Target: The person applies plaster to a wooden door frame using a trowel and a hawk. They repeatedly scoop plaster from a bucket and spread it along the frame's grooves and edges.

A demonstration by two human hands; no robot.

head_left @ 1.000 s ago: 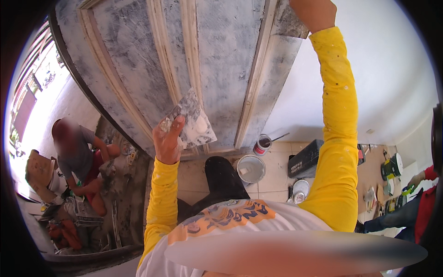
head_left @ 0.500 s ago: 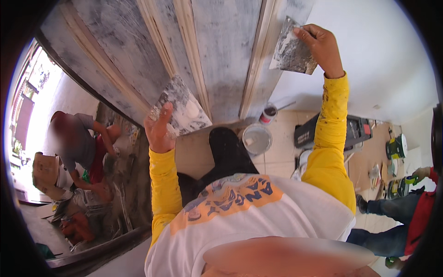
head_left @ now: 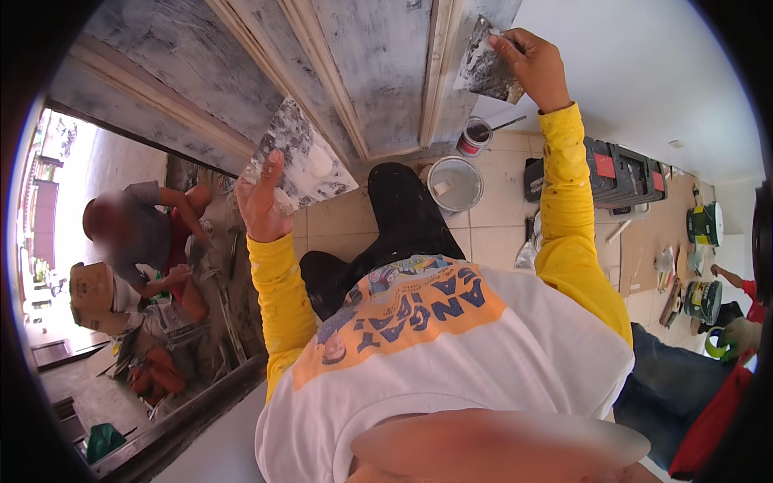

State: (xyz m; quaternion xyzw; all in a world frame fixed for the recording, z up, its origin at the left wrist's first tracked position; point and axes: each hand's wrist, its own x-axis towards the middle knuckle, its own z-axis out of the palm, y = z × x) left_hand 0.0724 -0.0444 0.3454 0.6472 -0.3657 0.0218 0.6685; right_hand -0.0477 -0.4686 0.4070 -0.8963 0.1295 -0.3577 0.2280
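Observation:
My left hand (head_left: 267, 197) grips a flat, putty-smeared metal plate (head_left: 294, 137), thumb on top. A white lump of filler (head_left: 320, 161) lies on it. Higher up at the right, my right hand (head_left: 538, 68) pinches a thin, rectangular putty scraper (head_left: 488, 68), its face coated in grey and white. This blade is at the right side of a grey-smeared panelled surface (head_left: 382, 76), close to the white wall (head_left: 612, 72); whether it touches cannot be made out. Raised wooden mouldings (head_left: 322, 68) run along the panel.
Below the panel stand a putty bucket (head_left: 431, 181) and a small paint can (head_left: 469, 148) with a stick. Black toolboxes (head_left: 624, 173) sit to the right. One person (head_left: 137, 233) crouches at the left beyond a frame; another (head_left: 668, 386) stands close at right with green tape (head_left: 715, 342).
The view has shifted. Both hands, still gripping plate and scraper, appear slightly higher and further left. The person at the right has come nearer, and another red sleeve shows behind.

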